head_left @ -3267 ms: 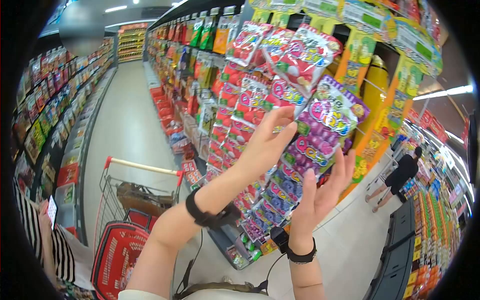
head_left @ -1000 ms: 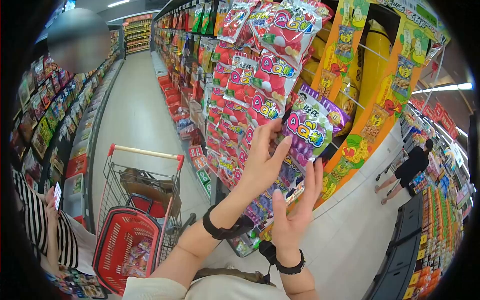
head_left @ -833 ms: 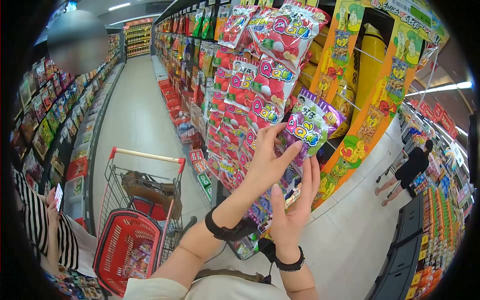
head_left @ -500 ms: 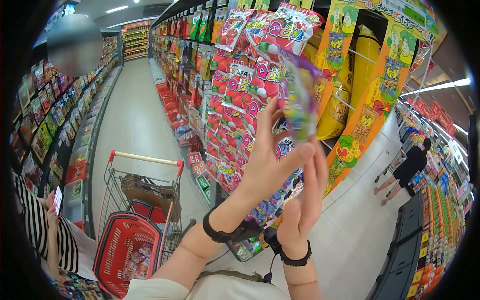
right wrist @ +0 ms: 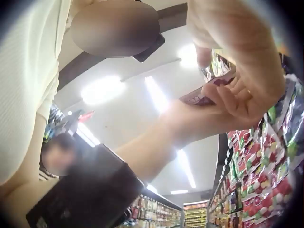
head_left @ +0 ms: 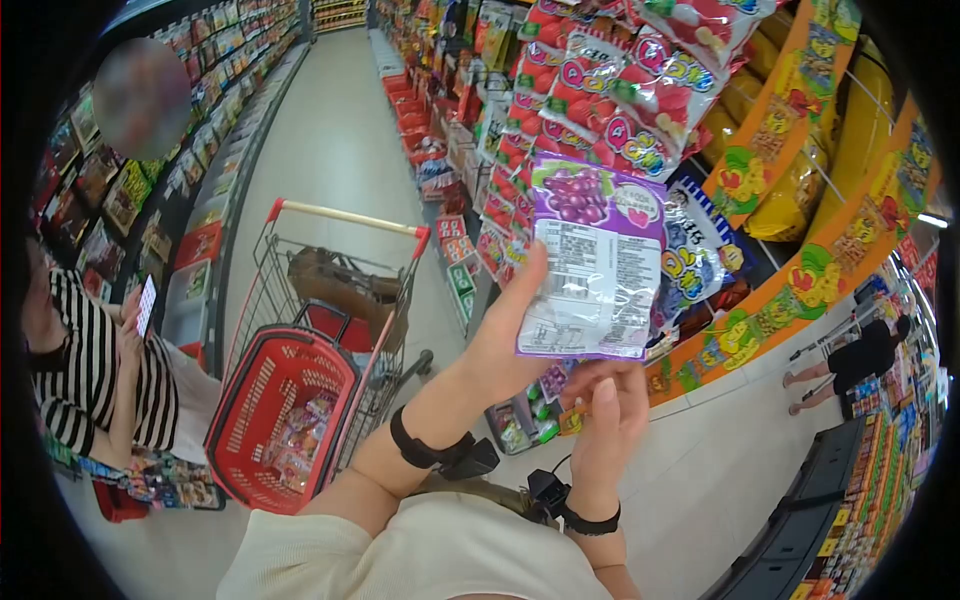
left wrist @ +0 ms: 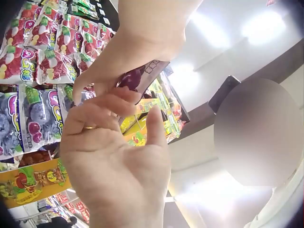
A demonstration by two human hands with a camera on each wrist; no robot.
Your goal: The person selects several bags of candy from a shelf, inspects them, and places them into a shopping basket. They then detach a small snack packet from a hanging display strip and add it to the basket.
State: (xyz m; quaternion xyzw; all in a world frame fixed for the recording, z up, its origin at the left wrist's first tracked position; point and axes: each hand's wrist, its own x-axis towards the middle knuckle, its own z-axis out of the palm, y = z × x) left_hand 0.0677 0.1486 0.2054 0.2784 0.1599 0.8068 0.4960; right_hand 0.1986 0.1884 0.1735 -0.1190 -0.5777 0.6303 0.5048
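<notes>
My left hand (head_left: 510, 325) holds a purple bag of grape gummies (head_left: 597, 270), thumb over its face and the fingers behind it out of sight. The bag stands upright with its printed back toward me, grapes pictured near the top. Just under its lower edge is my right hand (head_left: 608, 420), palm up and fingers loosely bent. In the left wrist view, the right hand (left wrist: 116, 161), with a ring on it, has its fingers close to the bag (left wrist: 142, 78) and the thumb apart. In the right wrist view, the right hand's fingers overlap the bag (right wrist: 197, 97).
Red gummy bags (head_left: 590, 80) hang on the rack behind, with blue bags (head_left: 697, 245) beside them. A cart (head_left: 345, 235) and a red basket (head_left: 235, 400) holding several packs stand at left. A person in stripes (head_left: 105, 340) holds a phone (head_left: 148, 305); another person (head_left: 860, 355) is at right.
The grape gummy bag has turned from its front to its back and come away from the rack. My right hand has dropped below it. The head view has swung, bringing cart and basket further in.
</notes>
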